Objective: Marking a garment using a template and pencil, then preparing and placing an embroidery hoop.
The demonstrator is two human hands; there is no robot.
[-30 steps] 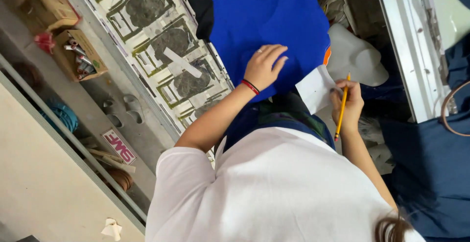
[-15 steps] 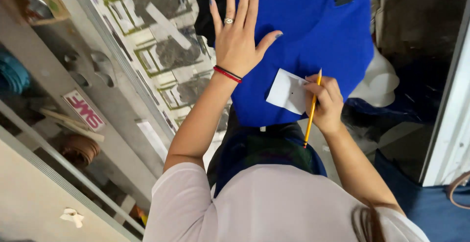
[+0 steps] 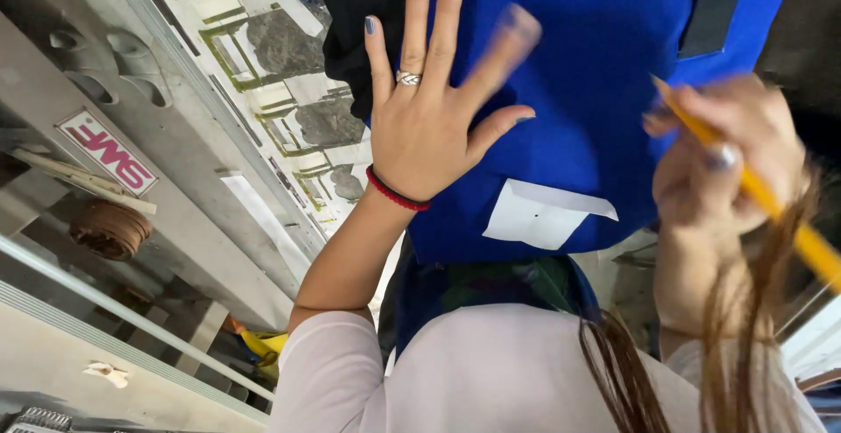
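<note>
Nearest us, our right hand (image 3: 727,157) has lifted off the white paper slip (image 3: 545,214) and is closed around the yellow pencil (image 3: 771,205), blurred beside loose hair. The slip now lies alone on the blue fabric (image 3: 604,56). Farther out, our left hand (image 3: 429,117) stays spread open, flat on that fabric.

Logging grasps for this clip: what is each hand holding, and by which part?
The right hand holds a yellow pencil around its upper shaft. The left hand holds nothing; it lies flat, fingers spread, on the blue fabric.
</note>
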